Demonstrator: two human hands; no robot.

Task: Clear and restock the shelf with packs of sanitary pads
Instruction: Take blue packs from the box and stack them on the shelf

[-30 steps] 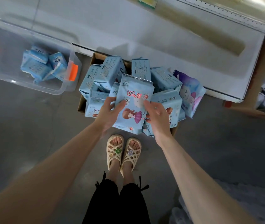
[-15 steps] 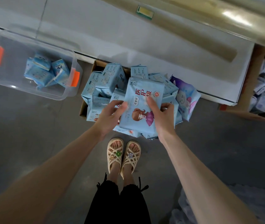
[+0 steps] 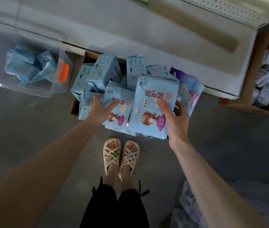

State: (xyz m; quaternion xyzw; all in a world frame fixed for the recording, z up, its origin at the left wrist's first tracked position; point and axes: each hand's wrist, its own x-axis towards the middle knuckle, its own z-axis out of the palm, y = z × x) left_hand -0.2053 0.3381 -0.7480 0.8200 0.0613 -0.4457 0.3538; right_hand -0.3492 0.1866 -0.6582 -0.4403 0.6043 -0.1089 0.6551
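Head view: right hand (image 3: 176, 119) grips a pack (image 3: 153, 102), left hand (image 3: 99, 109) spreads over a second pack (image 3: 122, 96); box (image 3: 90, 57) full, upper shelf (image 3: 147, 30) seemingly bare, restocking hardly begun.

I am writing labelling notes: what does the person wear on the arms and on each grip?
Nothing that shows. The left forearm and right forearm are bare up to the frame edge, without sleeves. The left grip and right grip have no gloves; no ring, watch or bracelet is visible.
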